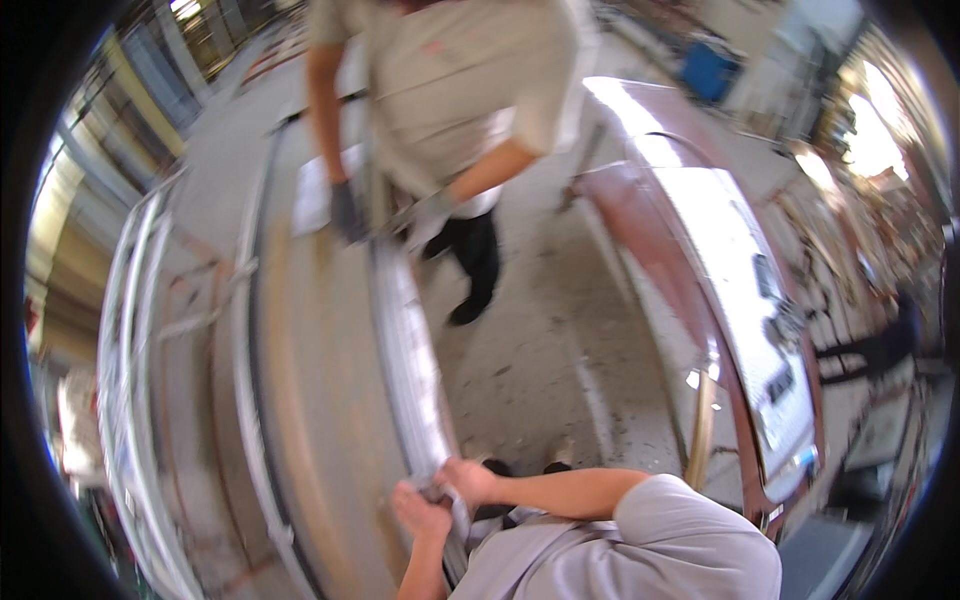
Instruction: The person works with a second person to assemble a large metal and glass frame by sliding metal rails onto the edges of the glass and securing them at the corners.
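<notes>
Long silver profiles (400, 350) lie lengthwise along the right edge of a brownish bench (325, 400) and run away from me. At their near part my left hand (422, 512) and my right hand (468, 482) are side by side, both with fingers closed on a silver profile. A crumpled greyish piece (460, 515) shows just below my right hand; blur hides what it is. Across from me a person (460, 90) bends over the far part of the profiles. That person's dark-gloved hand (347, 212) rests by a white sheet (315, 195); their other hand (428, 215) is near the profiles.
To the right stands a reddish-brown table (650, 225) with a shiny top, bearing dark small tools (785, 328). Silver rails (135, 370) on a rack run along the left. A blue bin (710, 68) stands at the back. Concrete floor (540, 330) lies between bench and table.
</notes>
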{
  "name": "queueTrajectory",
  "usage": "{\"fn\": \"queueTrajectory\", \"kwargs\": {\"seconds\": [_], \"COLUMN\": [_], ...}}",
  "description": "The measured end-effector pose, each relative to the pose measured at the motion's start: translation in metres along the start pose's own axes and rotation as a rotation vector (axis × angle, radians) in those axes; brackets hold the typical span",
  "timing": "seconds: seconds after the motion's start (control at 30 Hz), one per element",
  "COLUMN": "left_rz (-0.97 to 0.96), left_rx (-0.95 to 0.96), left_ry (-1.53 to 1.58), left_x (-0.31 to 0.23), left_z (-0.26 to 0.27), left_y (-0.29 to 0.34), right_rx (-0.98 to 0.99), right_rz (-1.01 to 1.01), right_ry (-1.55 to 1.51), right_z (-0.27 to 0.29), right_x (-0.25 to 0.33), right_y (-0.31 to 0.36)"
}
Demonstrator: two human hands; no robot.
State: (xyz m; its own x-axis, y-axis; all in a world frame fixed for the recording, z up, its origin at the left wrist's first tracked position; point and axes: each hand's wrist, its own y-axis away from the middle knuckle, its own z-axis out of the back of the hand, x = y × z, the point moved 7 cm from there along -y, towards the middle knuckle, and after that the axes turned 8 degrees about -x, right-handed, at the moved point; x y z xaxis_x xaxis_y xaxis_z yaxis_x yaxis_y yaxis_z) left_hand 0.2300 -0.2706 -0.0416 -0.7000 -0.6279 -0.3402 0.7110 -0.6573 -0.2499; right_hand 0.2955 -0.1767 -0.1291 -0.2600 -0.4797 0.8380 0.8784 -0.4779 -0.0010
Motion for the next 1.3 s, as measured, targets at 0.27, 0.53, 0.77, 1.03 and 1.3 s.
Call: {"fn": "queueTrajectory", "kwargs": {"seconds": [0.27,0.53,0.77,1.03,1.3], "left_rz": [-0.019,-0.067,-0.094,-0.102,-0.037], "left_rx": [-0.051,0.03,-0.11,-0.094,-0.034], "left_ry": [-0.031,-0.185,-0.129,-0.131,-0.133], "left_x": [-0.035,-0.006,0.016,-0.003,0.025], "left_z": [0.02,0.007,-0.013,0.005,-0.019], "left_y": [-0.015,0.005,0.015,0.009,0.017], "right_rx": [-0.003,0.255,-0.015,-0.138,-0.137], "right_rz": [0.14,-1.054,0.15,0.38,-0.268], "right_ry": [-0.033,-0.664,-0.042,-0.042,-0.419], "right_z": [0.029,-0.015,0.019,0.025,0.003], "right_x": [0.02,0.001,0.026,0.029,0.012], "right_y": [0.0,0.011,0.003,0.003,0.004]}}
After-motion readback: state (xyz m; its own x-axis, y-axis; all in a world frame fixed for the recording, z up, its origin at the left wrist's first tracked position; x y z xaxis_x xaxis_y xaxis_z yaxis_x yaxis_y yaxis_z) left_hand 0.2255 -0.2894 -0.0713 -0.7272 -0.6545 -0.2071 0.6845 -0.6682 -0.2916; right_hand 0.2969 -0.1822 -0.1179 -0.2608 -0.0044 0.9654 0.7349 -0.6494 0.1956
